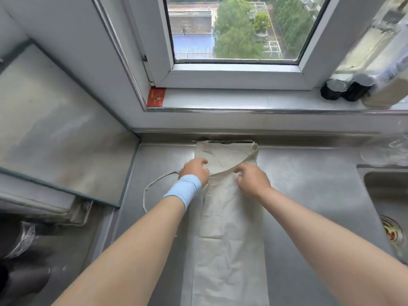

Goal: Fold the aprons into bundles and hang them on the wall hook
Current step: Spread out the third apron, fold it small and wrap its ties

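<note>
A beige apron (pixel 227 235) lies folded into a long narrow strip on the steel counter (pixel 309 186), running from the near edge to the back wall. My left hand (pixel 195 170), with a light blue wristband, presses on the strip's left edge. My right hand (pixel 252 180) pinches a folded edge of the cloth at the strip's right side. A thin apron string (pixel 152 186) loops out to the left on the counter. No wall hook is in view.
A sink (pixel 388 202) with a drain sits at the right. A glass stove cover (pixel 55 133) is propped at the left. Dark-capped bottles (pixel 344 89) and a red card (pixel 156 97) rest on the window sill.
</note>
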{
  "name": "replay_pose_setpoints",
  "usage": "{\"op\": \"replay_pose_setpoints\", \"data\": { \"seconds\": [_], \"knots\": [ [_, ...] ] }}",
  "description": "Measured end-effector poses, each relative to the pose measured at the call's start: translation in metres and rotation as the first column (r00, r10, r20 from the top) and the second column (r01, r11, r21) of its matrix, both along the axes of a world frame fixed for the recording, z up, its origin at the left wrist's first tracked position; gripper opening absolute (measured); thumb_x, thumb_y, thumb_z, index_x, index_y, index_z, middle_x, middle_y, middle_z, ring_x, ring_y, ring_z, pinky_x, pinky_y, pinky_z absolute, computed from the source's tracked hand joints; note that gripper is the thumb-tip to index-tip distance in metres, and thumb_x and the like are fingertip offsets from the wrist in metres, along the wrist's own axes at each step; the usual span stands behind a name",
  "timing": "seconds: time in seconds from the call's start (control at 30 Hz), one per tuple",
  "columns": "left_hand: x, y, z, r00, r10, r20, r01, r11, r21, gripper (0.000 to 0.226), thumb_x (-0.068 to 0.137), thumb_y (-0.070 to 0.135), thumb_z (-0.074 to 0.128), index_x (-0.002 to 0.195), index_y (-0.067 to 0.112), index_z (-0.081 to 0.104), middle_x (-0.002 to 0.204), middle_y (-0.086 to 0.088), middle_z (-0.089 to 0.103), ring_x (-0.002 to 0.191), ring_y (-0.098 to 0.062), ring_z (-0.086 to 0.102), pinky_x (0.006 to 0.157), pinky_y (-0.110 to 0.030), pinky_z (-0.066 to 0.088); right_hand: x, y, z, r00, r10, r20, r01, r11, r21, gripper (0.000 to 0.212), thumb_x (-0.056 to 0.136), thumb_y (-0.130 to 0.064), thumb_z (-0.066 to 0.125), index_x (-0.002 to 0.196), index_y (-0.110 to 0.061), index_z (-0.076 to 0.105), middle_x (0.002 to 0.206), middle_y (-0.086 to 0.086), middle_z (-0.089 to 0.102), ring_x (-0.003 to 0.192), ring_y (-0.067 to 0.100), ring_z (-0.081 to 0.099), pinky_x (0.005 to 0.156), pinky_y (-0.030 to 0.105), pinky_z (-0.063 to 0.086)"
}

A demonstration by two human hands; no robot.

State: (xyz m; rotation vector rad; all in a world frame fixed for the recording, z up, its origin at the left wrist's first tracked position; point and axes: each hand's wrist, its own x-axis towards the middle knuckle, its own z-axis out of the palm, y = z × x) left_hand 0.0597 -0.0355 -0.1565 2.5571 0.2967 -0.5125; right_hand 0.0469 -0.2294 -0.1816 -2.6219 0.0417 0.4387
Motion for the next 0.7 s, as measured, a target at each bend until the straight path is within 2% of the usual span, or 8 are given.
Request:
{"op": "replay_pose_setpoints", "data": {
  "seconds": [0.07, 0.13, 0.23, 0.37, 0.47, 0.57, 0.63, 0.7],
  "knots": [
    [0.017, -0.026, -0.006, 0.997, -0.082, 0.015, 0.083, 0.995, -0.055, 0.041, 0.09, 0.025, 0.051, 0.13, 0.026, 0.055, 0.134, 0.0, 0.057, 0.126, -0.025, 0.048, 0.106, -0.037, 0.039, 0.014, -0.009, -0.004, 0.988, -0.105, 0.116, 0.109, 0.994, -0.025, 0.029, 0.089, -0.012, 0.046, 0.112, -0.02, 0.063, 0.123, 0.003, 0.058, 0.116, 0.026, 0.052, 0.093, 0.037, 0.04],
    [0.03, -0.048, -0.007, 0.987, -0.155, 0.048, 0.158, 0.985, -0.065, 0.043, 0.091, 0.028, 0.053, 0.133, 0.023, 0.052, 0.135, -0.001, 0.056, 0.127, -0.025, 0.047, 0.106, -0.039, 0.038, 0.024, -0.02, -0.005, 0.958, -0.232, 0.169, 0.24, 0.97, -0.031, 0.026, 0.09, -0.014, 0.049, 0.113, -0.019, 0.061, 0.119, 0.006, 0.057, 0.114, 0.029, 0.052, 0.092, 0.039, 0.041],
    [0.055, -0.075, -0.01, 0.967, -0.235, 0.094, 0.243, 0.966, -0.089, 0.044, 0.091, 0.031, 0.056, 0.133, 0.02, 0.05, 0.134, -0.002, 0.057, 0.125, -0.024, 0.049, 0.105, -0.038, 0.039, 0.038, -0.036, -0.012, 0.929, -0.363, 0.073, 0.364, 0.931, -0.005, 0.025, 0.093, -0.023, 0.053, 0.117, -0.019, 0.058, 0.125, 0.005, 0.055, 0.115, 0.028, 0.053, 0.093, 0.038, 0.044],
    [0.088, -0.114, -0.011, 0.965, -0.231, 0.128, 0.249, 0.957, -0.148, 0.044, 0.09, 0.042, 0.055, 0.127, 0.02, 0.055, 0.124, -0.002, 0.063, 0.117, -0.024, 0.057, 0.095, -0.034, 0.046, 0.05, -0.044, -0.023, 0.874, -0.486, -0.011, 0.482, 0.862, 0.158, 0.033, 0.095, -0.031, 0.055, 0.125, -0.019, 0.056, 0.128, 0.003, 0.057, 0.114, 0.024, 0.058, 0.091, 0.034, 0.044],
    [0.103, -0.136, -0.012, 0.96, -0.267, 0.087, 0.271, 0.962, -0.033, 0.041, 0.084, 0.047, 0.058, 0.114, 0.021, 0.063, 0.112, -0.002, 0.067, 0.105, -0.025, 0.061, 0.084, -0.031, 0.048, 0.059, -0.043, -0.026, 0.851, -0.52, -0.07, 0.52, 0.82, 0.239, 0.032, 0.092, -0.03, 0.054, 0.123, -0.023, 0.06, 0.115, 0.0, 0.067, 0.109, 0.024, 0.061, 0.084, 0.031, 0.046],
    [0.115, -0.145, -0.015, 0.947, -0.317, 0.046, 0.311, 0.945, 0.102, 0.028, 0.083, 0.039, 0.058, 0.101, 0.021, 0.069, 0.102, -0.002, 0.07, 0.095, -0.027, 0.065, 0.076, -0.029, 0.05, 0.061, -0.044, -0.03, 0.821, -0.554, -0.139, 0.565, 0.753, 0.337, 0.031, 0.088, -0.024, 0.055, 0.119, -0.025, 0.062, 0.102, -0.004, 0.07, 0.101, 0.02, 0.064, 0.08, 0.029, 0.049],
    [0.118, -0.145, -0.017, 0.955, -0.291, 0.061, 0.286, 0.955, 0.082, 0.022, 0.087, 0.032, 0.053, 0.094, 0.02, 0.07, 0.097, -0.005, 0.071, 0.093, -0.029, 0.064, 0.074, -0.029, 0.048, 0.058, -0.044, -0.032, 0.81, -0.558, -0.177, 0.58, 0.72, 0.381, 0.029, 0.088, -0.027, 0.061, 0.117, -0.026, 0.062, 0.093, -0.008, 0.067, 0.093, 0.016, 0.063, 0.077, 0.027, 0.046],
    [0.118, -0.14, -0.018, 0.98, -0.18, 0.08, 0.186, 0.979, -0.079, 0.021, 0.089, 0.029, 0.051, 0.088, 0.02, 0.07, 0.093, -0.004, 0.07, 0.092, -0.028, 0.062, 0.075, -0.027, 0.046, 0.056, -0.044, -0.034, 0.816, -0.548, -0.184, 0.572, 0.718, 0.397, 0.017, 0.084, -0.034, 0.065, 0.099, -0.025, 0.067, 0.079, -0.013, 0.064, 0.08, 0.013, 0.06, 0.069, 0.028, 0.045]
  ]
}}
